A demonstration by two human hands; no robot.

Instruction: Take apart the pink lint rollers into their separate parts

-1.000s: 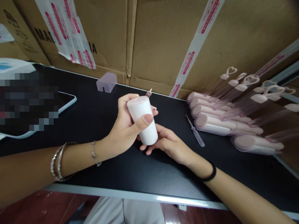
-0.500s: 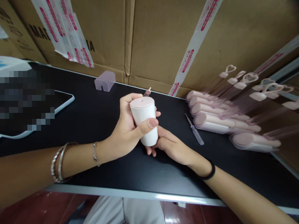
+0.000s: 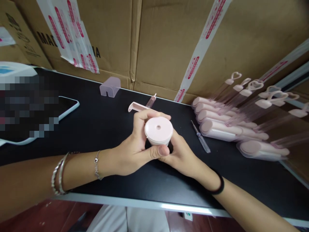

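Between my hands is a white tapered cylinder with a round pale pink end cap (image 3: 159,131), a small hole at its centre. The cap faces up toward me and most of the white body is hidden. My left hand (image 3: 135,145) wraps round the side just below the cap, its thumb across the front. Lower down, my right hand (image 3: 184,154) closes round the body from the right; some of its fingers are hidden. Just behind my hands lie a pale pink bar with a curved end (image 3: 138,107) and a small brownish-pink piece with a thin tip (image 3: 151,101).
A clear-handled screwdriver (image 3: 201,138) lies to the right. Beyond it stand several pink pieces (image 3: 212,126) with heart-shaped loops. At the back is a translucent purple cover (image 3: 110,86). A tablet-like device (image 3: 69,106) sits left. Cardboard boxes (image 3: 164,48) line the back edge.
The cylinder has tipped so its pink cap faces me more squarely, and it has shifted slightly right and down. My right hand has closed up around its lower part. The pink bar behind now shows.
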